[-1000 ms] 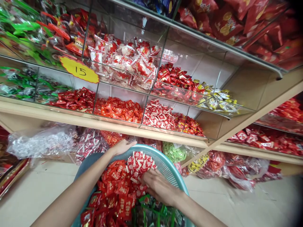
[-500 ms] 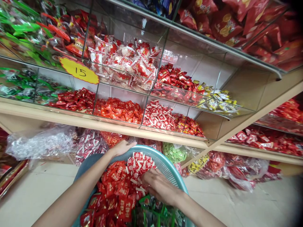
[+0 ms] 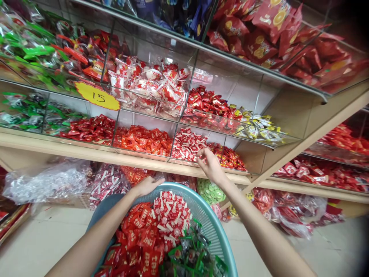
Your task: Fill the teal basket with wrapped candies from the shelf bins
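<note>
My left hand [image 3: 147, 186] grips the far rim of a teal plastic basket [image 3: 220, 227], its fingertips partly hidden behind the edge. Inside the basket lie orange-red wrapped candies [image 3: 140, 223], red-and-white wrapped candies [image 3: 172, 213] and green-and-dark wrapped sweets [image 3: 192, 252], grouped in separate heaps. My right hand [image 3: 211, 165] is raised beyond the basket, at the front edge of the shelf compartment of red-and-white candies [image 3: 187, 144]. Its fingers are loosely bent and apart, and I see nothing held in them.
Clear-fronted compartments of wrapped sweets rise ahead, with a yellow price tag [image 3: 97, 96] on the left. Below the wooden shelf edge [image 3: 138, 163] sit bagged sweets, including a green bag [image 3: 210, 191] and a clear plastic bag [image 3: 49, 179]. A slanting wooden divider [image 3: 288, 161] stands at right.
My right hand has left the red-and-white candies in the basket and moved up and forward to the shelf compartment. My left hand keeps its hold on the rim. The view has shifted slightly.
</note>
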Available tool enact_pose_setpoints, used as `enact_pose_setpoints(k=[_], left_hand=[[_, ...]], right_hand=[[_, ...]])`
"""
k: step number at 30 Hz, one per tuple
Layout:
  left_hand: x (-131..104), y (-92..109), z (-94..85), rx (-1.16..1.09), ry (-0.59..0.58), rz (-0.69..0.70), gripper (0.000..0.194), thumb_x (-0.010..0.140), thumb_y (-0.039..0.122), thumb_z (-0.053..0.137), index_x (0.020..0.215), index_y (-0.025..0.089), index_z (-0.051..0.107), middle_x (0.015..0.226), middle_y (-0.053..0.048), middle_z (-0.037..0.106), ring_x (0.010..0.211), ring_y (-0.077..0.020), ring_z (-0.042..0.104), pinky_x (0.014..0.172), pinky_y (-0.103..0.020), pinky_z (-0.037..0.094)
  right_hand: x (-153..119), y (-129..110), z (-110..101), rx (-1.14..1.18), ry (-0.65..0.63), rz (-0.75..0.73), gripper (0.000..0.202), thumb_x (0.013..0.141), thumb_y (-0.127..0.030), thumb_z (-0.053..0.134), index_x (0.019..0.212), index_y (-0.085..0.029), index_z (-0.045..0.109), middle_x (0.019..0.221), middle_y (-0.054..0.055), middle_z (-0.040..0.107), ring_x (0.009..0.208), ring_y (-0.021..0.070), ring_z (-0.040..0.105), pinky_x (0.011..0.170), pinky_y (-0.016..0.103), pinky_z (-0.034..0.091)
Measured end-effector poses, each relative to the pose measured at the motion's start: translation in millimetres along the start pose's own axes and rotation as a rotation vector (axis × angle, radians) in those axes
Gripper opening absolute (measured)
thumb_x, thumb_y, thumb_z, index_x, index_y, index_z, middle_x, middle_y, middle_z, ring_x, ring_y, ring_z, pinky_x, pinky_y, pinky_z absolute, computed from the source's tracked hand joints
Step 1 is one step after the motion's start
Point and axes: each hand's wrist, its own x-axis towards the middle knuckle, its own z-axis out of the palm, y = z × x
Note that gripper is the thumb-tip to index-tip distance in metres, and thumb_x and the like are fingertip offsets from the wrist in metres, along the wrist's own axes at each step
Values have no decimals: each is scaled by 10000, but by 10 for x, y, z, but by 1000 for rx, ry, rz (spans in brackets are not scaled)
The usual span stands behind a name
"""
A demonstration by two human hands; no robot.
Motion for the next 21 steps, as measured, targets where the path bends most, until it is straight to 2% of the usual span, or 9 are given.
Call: enact_pose_setpoints(k=[4,8,14,21], left_hand=[[28,-60,10,16,7,19,614,668,723,450,604,143,641,558,-30,598,604,-205,542,561,-259,325],[54,-107,21,13,14,43,601,669,713,454,584,142,624,531,-16,568,585,-194,523,546,-254,313],[19,-52,12,-13,3,-2,655,649,748,443,633,131,662,597,-39,633,631,-209,554,576,-258,327],[14,-63,7,-42,-6,16,669,632,744,453,674,118,685,634,-51,662,665,-221,567,614,-269,338]], right_hand=[[310,393,91,2,-48,135,146,695,-182,522,815,-206,444,813,3,562,707,149,499,693,294,410],[386,636,223,91,-73,266,204,616,-210,580,754,-212,430,745,-8,557,690,158,534,655,290,434],[330,715,314,103,22,397,161,612,-184,558,721,-218,444,653,-34,564,636,139,542,650,269,430],[358,794,362,94,9,456,142,612,-196,567,727,-208,485,614,-32,570,596,135,541,603,257,419]])
